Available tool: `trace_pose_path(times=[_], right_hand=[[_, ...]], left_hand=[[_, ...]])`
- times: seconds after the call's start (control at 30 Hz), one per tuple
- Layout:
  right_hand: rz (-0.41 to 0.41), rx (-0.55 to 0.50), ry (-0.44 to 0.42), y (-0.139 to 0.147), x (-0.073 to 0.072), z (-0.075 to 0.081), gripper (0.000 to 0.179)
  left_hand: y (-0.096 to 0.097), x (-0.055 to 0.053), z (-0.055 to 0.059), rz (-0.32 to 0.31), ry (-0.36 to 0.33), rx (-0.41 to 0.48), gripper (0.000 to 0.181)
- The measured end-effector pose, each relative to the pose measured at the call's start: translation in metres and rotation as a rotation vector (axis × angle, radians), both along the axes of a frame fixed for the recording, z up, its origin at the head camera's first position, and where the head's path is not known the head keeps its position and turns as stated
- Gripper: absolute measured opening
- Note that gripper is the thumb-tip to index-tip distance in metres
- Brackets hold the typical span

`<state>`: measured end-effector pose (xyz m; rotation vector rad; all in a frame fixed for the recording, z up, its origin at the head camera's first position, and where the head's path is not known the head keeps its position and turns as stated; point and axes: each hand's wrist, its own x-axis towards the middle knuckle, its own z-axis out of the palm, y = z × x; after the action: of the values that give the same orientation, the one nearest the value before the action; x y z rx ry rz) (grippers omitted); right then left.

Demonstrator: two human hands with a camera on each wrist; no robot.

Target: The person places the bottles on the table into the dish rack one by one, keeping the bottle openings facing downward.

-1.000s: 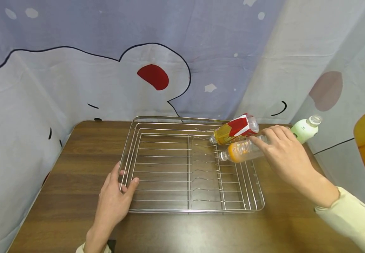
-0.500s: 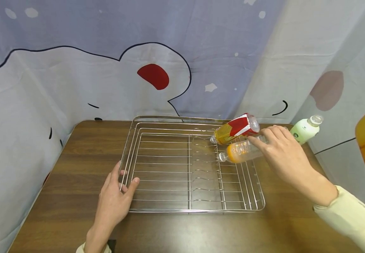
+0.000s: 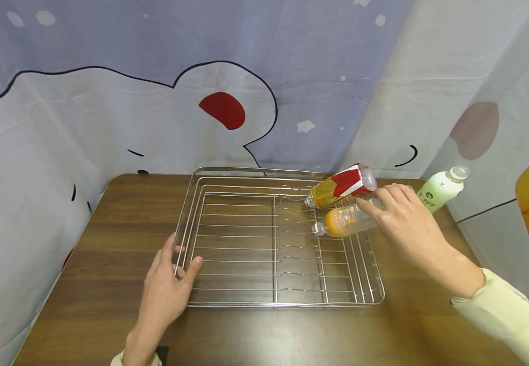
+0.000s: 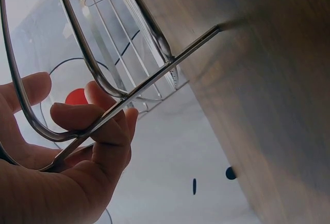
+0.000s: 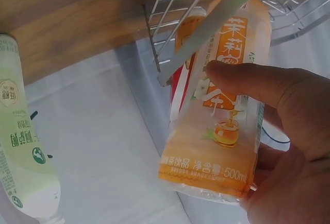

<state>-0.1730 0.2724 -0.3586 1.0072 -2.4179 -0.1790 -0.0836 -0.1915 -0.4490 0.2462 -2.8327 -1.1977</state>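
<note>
A steel wire dish rack point(image 3: 283, 305) sits on the wooden table. My left hand point(image 3: 166, 287) grips its left end, fingers curled round the rods in the left wrist view. My right hand point(image 3: 406, 218) holds an orange-labelled plastic tea bottle point(image 3: 344, 221) near its base. That bottle slants neck-down to the left over the rack's right section, its neck at the wire divider. Just behind it, a red-and-yellow-labelled bottle point(image 3: 342, 185) leans in the rack, also neck-down. In the right wrist view, my thumb presses the tea bottle's label point(image 5: 221, 126), with other fingers partly hidden behind.
A pale green bottle point(image 3: 440, 190) stands at the table's back right, beyond my right hand. Patterned cloth point(image 3: 328, 101) hangs behind and along both sides of the table. The bare wooden top point(image 3: 255, 338) shows in front of the rack.
My right hand has shifted slightly left with the tea bottle, bringing its neck closer to the divider wires. The left hand and the rack have stayed put.
</note>
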Motion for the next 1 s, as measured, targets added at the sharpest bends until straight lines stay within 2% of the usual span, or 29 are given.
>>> trace_pose_path(times=[1.0], right_hand=[[0.007,0.037,-0.002,-0.0085,-0.0037,-0.0019,0.069]], left_hand=[[-0.0002,-0.0007,-0.0004,-0.005,-0.018,0.002,0.088]])
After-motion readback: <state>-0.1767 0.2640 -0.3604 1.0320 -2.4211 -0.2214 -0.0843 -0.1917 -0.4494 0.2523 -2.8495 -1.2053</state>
